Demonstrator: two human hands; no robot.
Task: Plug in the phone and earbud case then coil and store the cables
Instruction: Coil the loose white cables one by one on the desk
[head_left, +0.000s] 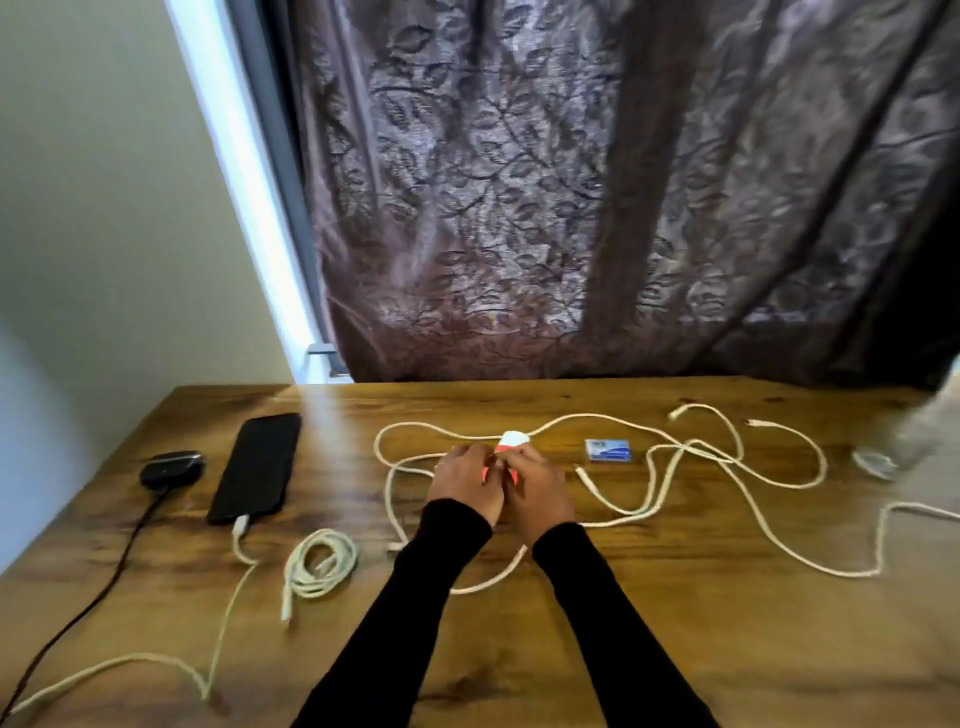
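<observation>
Here both hands (501, 480) pinch one red-white object (511, 441); one coiled cable (320, 564), one phone (257, 467).

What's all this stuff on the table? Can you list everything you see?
Phone: one, black, left part of the table, white cable plugged in.
Earbud case: one, black, far left, black cable attached.
Coiled cable: one, white, near the phone.
Loose cables: several, white, tangled across centre and right.
Small card: one, blue and white, right of the hands.
Table: one, brown wood.
Curtain: one, dark patterned, behind.
Left hand and right hand: together at the centre, fingers on a small red-and-white item, black sleeves.
</observation>
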